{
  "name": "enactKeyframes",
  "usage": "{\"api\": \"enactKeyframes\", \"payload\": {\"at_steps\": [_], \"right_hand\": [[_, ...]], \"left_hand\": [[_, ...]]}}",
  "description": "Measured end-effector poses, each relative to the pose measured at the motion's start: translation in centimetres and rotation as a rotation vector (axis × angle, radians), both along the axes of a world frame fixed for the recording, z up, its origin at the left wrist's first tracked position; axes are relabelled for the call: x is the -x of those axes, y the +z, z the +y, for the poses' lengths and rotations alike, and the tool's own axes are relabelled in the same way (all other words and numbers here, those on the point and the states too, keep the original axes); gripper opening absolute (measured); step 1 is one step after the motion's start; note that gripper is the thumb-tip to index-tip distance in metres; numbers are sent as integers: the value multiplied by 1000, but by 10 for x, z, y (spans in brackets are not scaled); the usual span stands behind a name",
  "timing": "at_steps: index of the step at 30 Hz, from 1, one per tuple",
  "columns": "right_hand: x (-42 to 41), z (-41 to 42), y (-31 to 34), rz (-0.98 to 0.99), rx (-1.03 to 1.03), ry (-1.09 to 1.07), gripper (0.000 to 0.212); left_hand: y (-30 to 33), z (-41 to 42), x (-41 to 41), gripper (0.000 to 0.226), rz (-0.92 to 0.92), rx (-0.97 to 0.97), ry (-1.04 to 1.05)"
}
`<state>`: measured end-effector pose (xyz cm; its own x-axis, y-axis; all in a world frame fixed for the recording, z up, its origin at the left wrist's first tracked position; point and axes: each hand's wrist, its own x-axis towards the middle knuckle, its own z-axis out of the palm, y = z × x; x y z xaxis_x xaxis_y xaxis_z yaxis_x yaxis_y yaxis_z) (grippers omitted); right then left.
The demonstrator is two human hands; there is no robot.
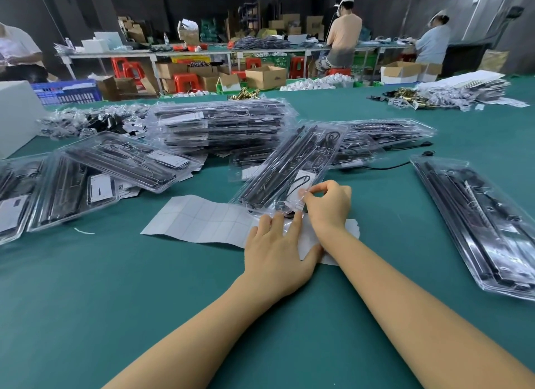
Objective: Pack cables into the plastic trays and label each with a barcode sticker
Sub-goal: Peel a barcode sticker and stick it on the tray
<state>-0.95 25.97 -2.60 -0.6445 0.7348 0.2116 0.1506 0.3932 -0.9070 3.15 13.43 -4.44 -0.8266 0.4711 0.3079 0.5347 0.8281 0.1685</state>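
While the left hand [278,246] presses flat (fingers straight), the right hand [328,204] pinches a sticker [298,201] on the tray [292,168].

Dark walls [86,9] are enclosing the room; red stools [185,81] and cardboard boxes [265,77] are crowding a long workbench [185,53].

Green-covered table [115,287]. Lying directly on it: strip of white sticker backing [199,217] at centre; clear plastic trays [489,226] with black contents at right, left and in a central heap; loose black cable [388,166] mid-right; white box [14,116] far left; small bagged parts [72,122] behind.
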Motion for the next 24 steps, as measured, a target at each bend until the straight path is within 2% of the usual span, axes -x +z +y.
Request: {"api": "enactKeyframes", "payload": {"at_steps": [3, 7, 12, 15, 18, 19, 24], "right_hand": [[0, -1, 1, -73, -74, 41, 22], [-1, 0, 2, -107, -166, 113, 10], [-4, 3, 7, -132, -209, 208, 11], [-5, 6, 14, -207, -78, 264, 17], [-6, 7, 24, -220, 314, 315, 28], [-7, 6, 26, -229, 368, 334, 28], [-13, -6, 19, -234, 130, 347, 34]], "left_hand": [[2, 0, -1, 77, -6, -9, 10], [3, 0, -1, 82, -57, -32, 16], [8, -3, -3, 82, -54, 15, 8], [8, -3, -6, 79, -43, 39, 17], [10, -2, -6, 77, -38, 53, 26], [11, -1, -7, 77, -34, 65, 29], [11, -1, -8, 75, -12, 95, 33]]}}
